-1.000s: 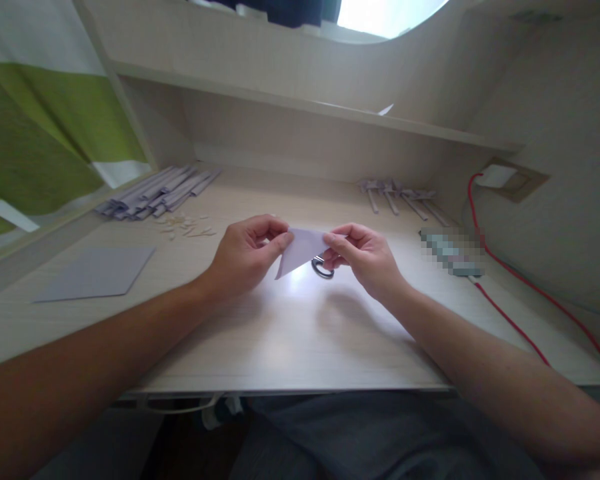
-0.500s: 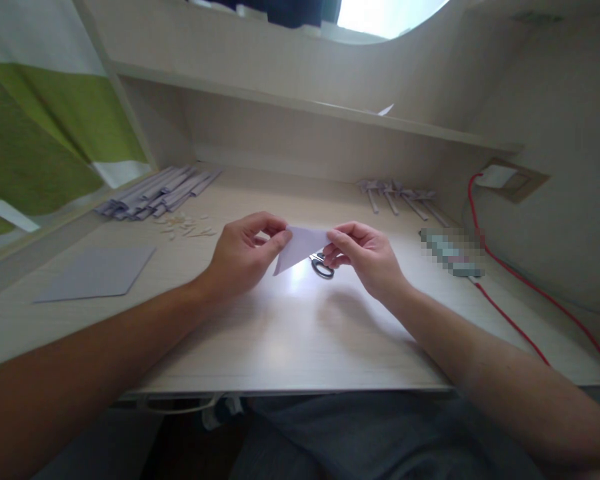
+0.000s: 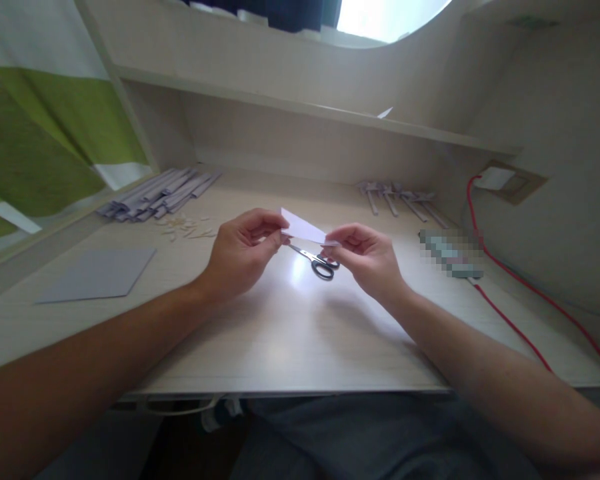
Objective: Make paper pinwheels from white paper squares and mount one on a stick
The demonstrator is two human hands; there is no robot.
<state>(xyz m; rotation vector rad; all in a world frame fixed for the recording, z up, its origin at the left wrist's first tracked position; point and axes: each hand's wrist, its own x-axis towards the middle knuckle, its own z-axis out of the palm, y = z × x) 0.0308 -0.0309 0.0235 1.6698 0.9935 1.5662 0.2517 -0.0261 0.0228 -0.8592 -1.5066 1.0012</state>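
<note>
A small pale lilac folded paper piece (image 3: pixel 304 229), narrow and tilted nearly edge-on, is held above the desk (image 3: pixel 280 333).

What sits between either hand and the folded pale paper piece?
Nothing visible: left hand and right hand each pinch an end of the folded pale paper piece. Black-handled scissors lie beneath on the light wooden desk.

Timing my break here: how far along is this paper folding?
Looks done: a pile of folded strips back left, more pieces back right. In hand: left hand and right hand pinch a folded paper above the scissors. Left: one flat sheet lies untouched.
</note>
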